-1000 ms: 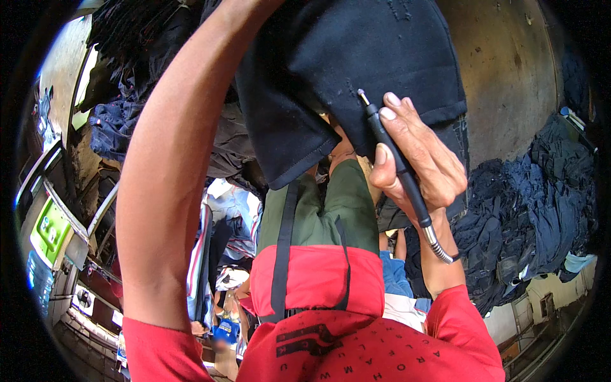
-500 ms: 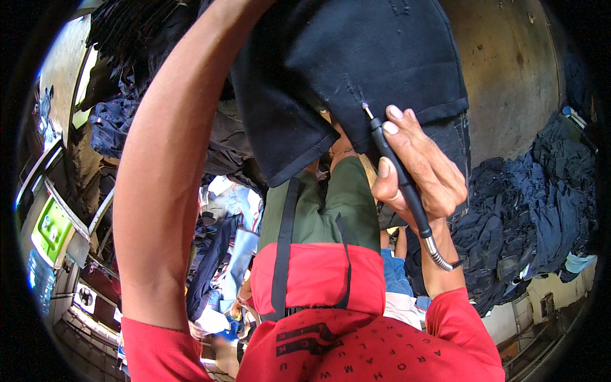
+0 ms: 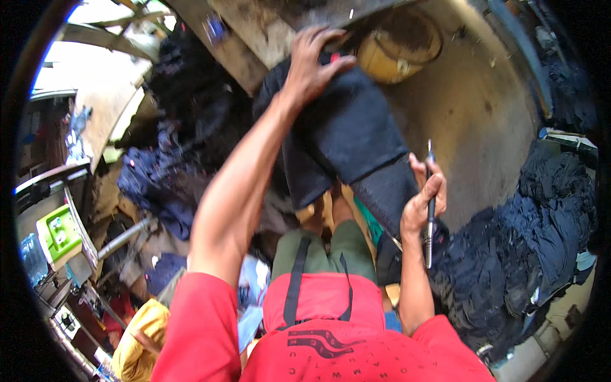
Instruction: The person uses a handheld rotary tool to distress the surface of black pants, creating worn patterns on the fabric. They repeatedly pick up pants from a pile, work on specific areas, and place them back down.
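Observation:
My right hand (image 3: 420, 202) is closed round a slim black rotary grinding pen (image 3: 432, 207), its metal tip pointing up and away, a springy metal sleeve at its lower end. The pen is clear of the cloth, to the right of it. A pair of black shorts (image 3: 350, 124) hangs spread in front of me, stitched hems facing me. At its far top edge lies my left hand (image 3: 315, 63), thumb and fingers apart, with a small red tag (image 3: 335, 58) between them. Whether the fingertips press the cloth is blurred. Another dark garment (image 3: 389, 191) shows beneath the shorts' right leg.
Heaped dark garments (image 3: 509, 235) lie at the right, and more dark clothes (image 3: 156, 188) at the left. A yellow bucket (image 3: 391, 60) stands beyond the shorts. Wooden boards (image 3: 254, 35) lie at the far side. A person in yellow (image 3: 143, 337) is at the lower left.
The shorts have moved away from me, and more of them shows. My left hand has come into view at their top. My right hand has drawn the pen back from the cloth and turned it upright.

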`<state>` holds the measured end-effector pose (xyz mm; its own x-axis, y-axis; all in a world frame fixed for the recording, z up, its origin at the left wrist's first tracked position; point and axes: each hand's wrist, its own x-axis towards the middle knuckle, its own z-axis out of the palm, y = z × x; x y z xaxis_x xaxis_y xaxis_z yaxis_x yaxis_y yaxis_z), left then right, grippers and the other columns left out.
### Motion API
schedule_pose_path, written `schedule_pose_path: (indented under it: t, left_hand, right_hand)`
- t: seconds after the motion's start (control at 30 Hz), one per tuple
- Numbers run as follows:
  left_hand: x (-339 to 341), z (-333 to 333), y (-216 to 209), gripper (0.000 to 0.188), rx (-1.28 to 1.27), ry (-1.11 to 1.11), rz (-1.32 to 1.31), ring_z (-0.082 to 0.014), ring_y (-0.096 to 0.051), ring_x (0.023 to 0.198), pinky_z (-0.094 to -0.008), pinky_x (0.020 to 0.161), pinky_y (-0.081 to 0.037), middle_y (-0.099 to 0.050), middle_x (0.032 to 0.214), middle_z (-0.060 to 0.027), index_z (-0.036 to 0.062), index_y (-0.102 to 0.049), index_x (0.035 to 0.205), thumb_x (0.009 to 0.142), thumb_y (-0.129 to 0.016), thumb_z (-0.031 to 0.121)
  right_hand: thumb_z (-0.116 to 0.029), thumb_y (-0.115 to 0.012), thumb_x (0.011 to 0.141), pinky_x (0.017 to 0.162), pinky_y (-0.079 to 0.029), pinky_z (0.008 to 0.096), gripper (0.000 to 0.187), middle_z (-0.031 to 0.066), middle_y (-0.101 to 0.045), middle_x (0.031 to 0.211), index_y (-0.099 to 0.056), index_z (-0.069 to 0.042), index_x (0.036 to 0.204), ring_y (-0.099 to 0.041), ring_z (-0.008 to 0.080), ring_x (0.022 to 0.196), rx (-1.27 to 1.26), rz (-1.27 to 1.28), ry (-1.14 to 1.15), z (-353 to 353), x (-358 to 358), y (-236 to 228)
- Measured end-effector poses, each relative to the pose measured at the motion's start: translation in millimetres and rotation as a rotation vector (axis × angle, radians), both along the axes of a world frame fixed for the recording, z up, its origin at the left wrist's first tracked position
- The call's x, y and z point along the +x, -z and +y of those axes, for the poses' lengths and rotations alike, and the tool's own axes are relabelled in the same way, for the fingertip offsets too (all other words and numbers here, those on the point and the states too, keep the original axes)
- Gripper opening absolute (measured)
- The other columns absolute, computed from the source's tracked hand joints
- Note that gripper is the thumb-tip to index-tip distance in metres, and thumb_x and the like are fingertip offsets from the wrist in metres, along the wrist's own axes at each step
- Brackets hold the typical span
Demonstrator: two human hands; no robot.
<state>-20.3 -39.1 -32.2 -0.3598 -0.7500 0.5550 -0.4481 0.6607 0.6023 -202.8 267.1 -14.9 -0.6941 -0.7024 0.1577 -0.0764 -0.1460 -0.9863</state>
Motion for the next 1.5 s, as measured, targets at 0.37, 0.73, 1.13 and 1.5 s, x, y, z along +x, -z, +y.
schedule_pose_path:
  t: [0.37, 0.73, 1.13, 1.5]
  left_hand:
    - [30, 286, 6, 0.037, 1.403, -0.025, 0.672, -0.0175, -0.071, 0.112, -0.0346, 0.104, -0.058, -0.074, 0.120, -0.0114, -0.0035, -0.066, 0.128, 0.106, -0.077, 0.024]
    - [5, 293, 18, 0.035, 1.154, -0.341, 0.724, -0.0062, -0.061, 0.068, -0.0231, 0.065, -0.048, -0.067, 0.075, 0.0015, 0.0035, -0.066, 0.095, 0.086, -0.098, 0.016]
    - [9, 304, 27, 0.025, 1.241, -0.178, 0.873, -0.0112, -0.070, 0.076, -0.0261, 0.073, -0.057, -0.077, 0.086, -0.0081, 0.0028, -0.068, 0.089, 0.089, -0.092, 0.004]
    - [15, 300, 29, 0.018, 1.250, -0.187, 0.810, -0.0102, -0.072, 0.076, -0.0245, 0.071, -0.057, -0.078, 0.085, -0.0072, -0.0008, -0.073, 0.095, 0.090, -0.090, 0.000]
  right_hand:
    - [-0.014, -0.096, 0.077, 0.098, -0.059, 0.0407, 0.050, 0.0147, -0.080, 0.116, -0.074, -0.007, 0.121, -0.078, 0.0294, 0.110, 0.385, 0.402, 0.066, -30, 5, -3]
    - [-0.004, -0.088, 0.090, 0.082, -0.059, 0.0251, 0.027, 0.0001, -0.077, 0.096, -0.077, -0.006, 0.114, -0.072, 0.0081, 0.089, 0.354, -0.050, -0.284, -41, -64, 28]
    - [-0.009, -0.073, 0.105, 0.097, -0.061, 0.0382, 0.014, 0.0157, -0.082, 0.102, -0.080, -0.002, 0.115, -0.080, 0.0267, 0.098, 0.079, 0.715, -0.022, -11, -24, 13]
    - [-0.006, -0.075, 0.087, 0.098, -0.067, 0.0479, 0.025, 0.0242, -0.082, 0.102, -0.079, 0.008, 0.107, -0.083, 0.0385, 0.101, -0.015, 0.792, -0.516, 35, -2, 20]
